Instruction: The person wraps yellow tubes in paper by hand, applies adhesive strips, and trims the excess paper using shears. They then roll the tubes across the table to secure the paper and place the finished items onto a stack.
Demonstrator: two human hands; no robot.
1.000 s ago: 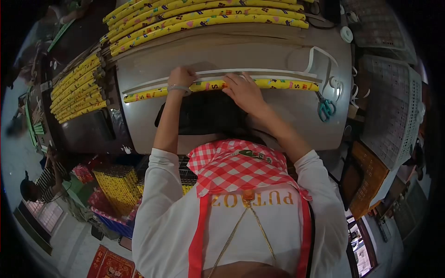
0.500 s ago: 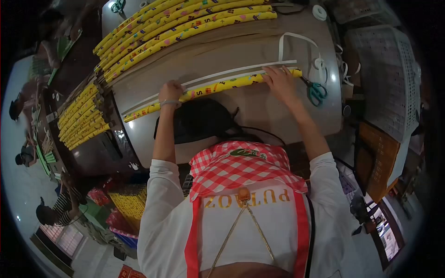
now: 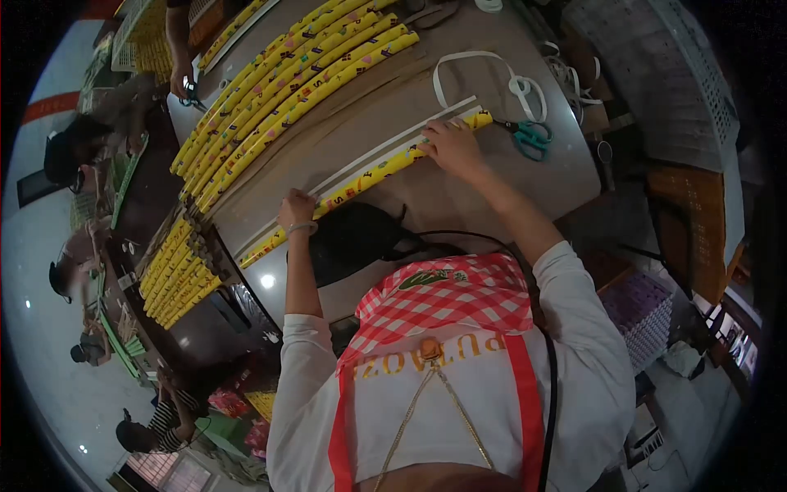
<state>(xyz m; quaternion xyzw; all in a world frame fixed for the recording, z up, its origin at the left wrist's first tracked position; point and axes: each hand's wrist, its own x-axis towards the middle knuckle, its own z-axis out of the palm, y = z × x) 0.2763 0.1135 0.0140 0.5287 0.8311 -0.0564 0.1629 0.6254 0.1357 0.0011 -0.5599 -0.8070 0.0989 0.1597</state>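
A long, slim roll of yellow printed paper [image 3: 379, 172] lies slantwise in front of me on the table. Along its far side runs a narrow white strip [image 3: 352, 170]. My left hand [image 3: 297, 210] is closed on the roll's left part; its fingertips are partly hidden. Over the right part, my right hand [image 3: 451, 148] curls its fingers round the roll and its edge. Teal-handled scissors [image 3: 531, 139] lie just past the roll's right end. A reel of white tape [image 3: 520, 85] with a loose loop sits beyond them.
Several finished-looking yellow rolls [image 3: 299, 94] lie at the far left of the table [image 3: 508, 193], with more in a stack [image 3: 182, 275] lower left. A black bag [image 3: 348, 238] rests near my left forearm. Another person's hand [image 3: 182, 80] holds scissors at the far edge. Crates stand right.
My view has turned, so the table appears shifted and more tilted. Both hands stay on the roll. Another person's arm with scissors now shows at the far left.
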